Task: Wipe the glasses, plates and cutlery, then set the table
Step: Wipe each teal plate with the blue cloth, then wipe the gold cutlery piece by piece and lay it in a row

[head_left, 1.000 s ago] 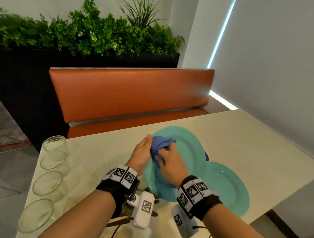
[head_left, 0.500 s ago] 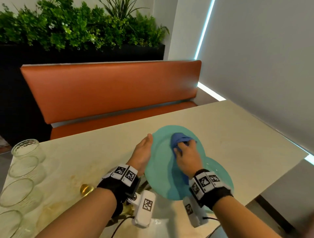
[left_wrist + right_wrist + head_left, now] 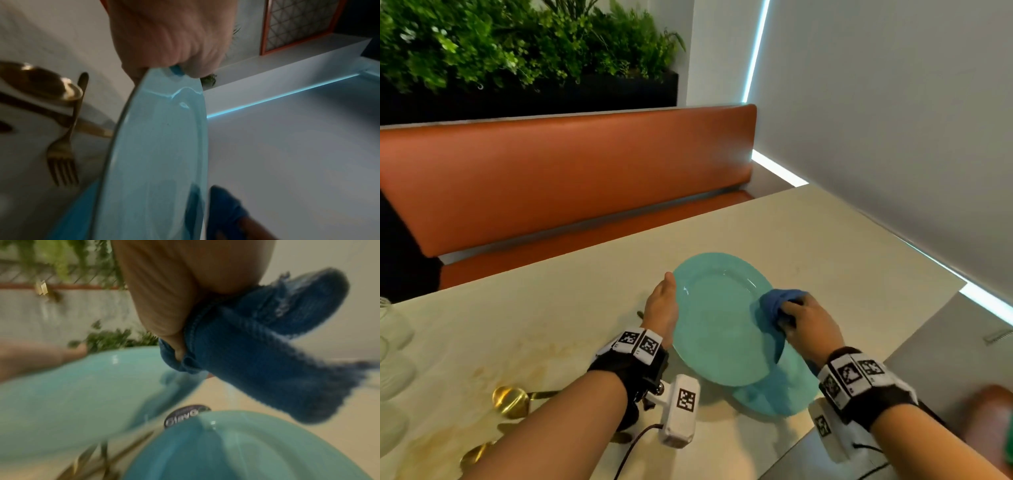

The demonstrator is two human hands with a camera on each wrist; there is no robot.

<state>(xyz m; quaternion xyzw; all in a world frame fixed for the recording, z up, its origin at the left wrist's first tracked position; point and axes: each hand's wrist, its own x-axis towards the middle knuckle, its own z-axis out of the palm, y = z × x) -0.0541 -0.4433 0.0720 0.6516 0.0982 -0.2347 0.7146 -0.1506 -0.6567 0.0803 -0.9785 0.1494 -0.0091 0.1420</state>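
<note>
My left hand grips the left rim of a turquoise plate, held tilted above the table; the left wrist view shows its fingers curled over the plate edge. At the plate's right rim, my right hand holds a bunched blue cloth. In the right wrist view the cloth hangs from the fingers beside the plate. A second turquoise plate lies flat on the table under the first; it also shows as the plate in the right wrist view.
Gold cutlery lies on the beige table: spoons at the front left, a fork and a spoon. Glasses stand at the left edge. An orange bench faces me; a grey wall is to the right.
My right hand and the cloth have slid from the plate's middle to its right rim. The left hand keeps its hold on the left rim. The view has shifted right.
</note>
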